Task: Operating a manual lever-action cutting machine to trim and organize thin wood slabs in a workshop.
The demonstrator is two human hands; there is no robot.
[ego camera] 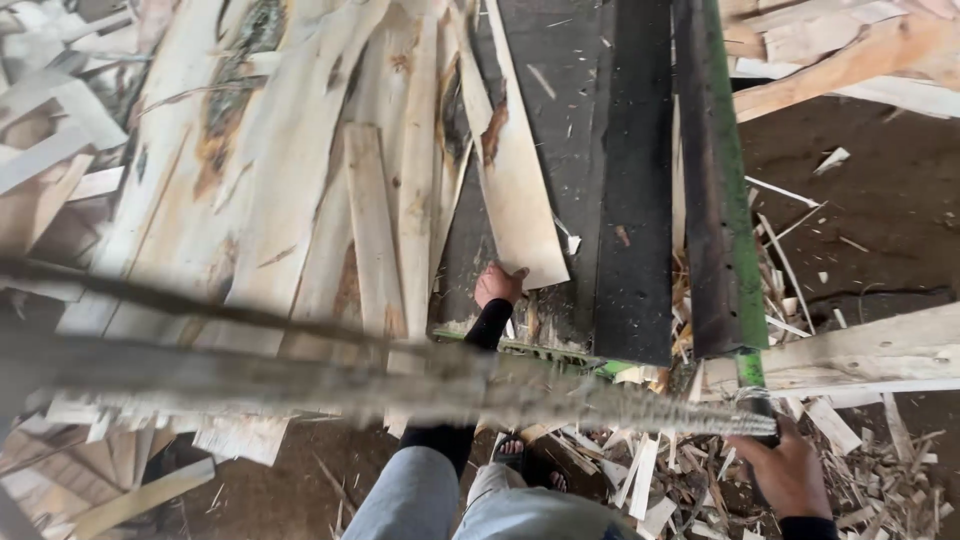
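Note:
My left hand [497,285], in a black sleeve, grips the near end of a thin pale wooden board [520,190]. The board lies lengthwise on a dark machine bed [630,200]. My right hand [790,470] is at the lower right, closed around the near end of a long grey bar [400,385]. That bar runs blurred across the view from the left. Its end meets the bottom of a green metal frame rail [742,250], which runs along the bed's right side.
A stack of pale veneer boards [280,180] with bark patches lies left of the bed. Wood offcuts and splinters [860,470] litter the dirt floor at the right. More planks [850,60] lie top right. My legs in grey trousers [450,500] stand below.

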